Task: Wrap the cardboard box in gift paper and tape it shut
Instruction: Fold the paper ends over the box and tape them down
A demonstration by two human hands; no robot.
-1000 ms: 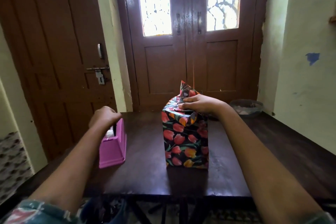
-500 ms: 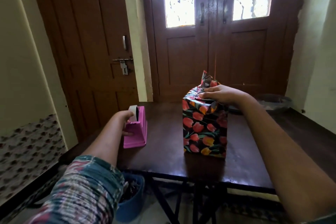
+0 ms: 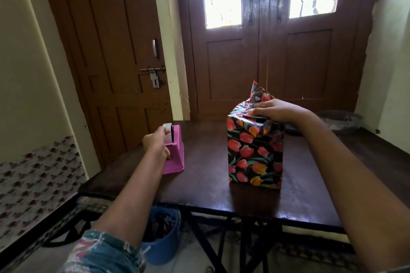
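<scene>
We see the cardboard box (image 3: 255, 150) standing upright near the middle of the dark wooden tabletop (image 3: 206, 186), its sides already covered in black gift paper (image 3: 246, 139) printed with red and orange tulips. At the top, the paper is folded over towards the near edge, and one loose flap (image 3: 257, 93) sticks up at the far side. The right hand (image 3: 274, 110) lies on top of the box, and its fingers (image 3: 255, 111) stretch out fairly straight to the left, pressing the folded paper down. Well apart from the box, by the left edge of the tabletop, stands a pink tape dispenser (image 3: 176, 158) with a tape roll (image 3: 170, 131) set in its top. The left hand (image 3: 156, 144) reaches to the dispenser with its fingertips up against the roll. We cannot tell whether they pinch the tape end or only touch it. Under the near left corner of the tabletop sits a blue bucket (image 3: 165, 250). A dark bowl (image 3: 339, 118) rests past the box to the right.
</scene>
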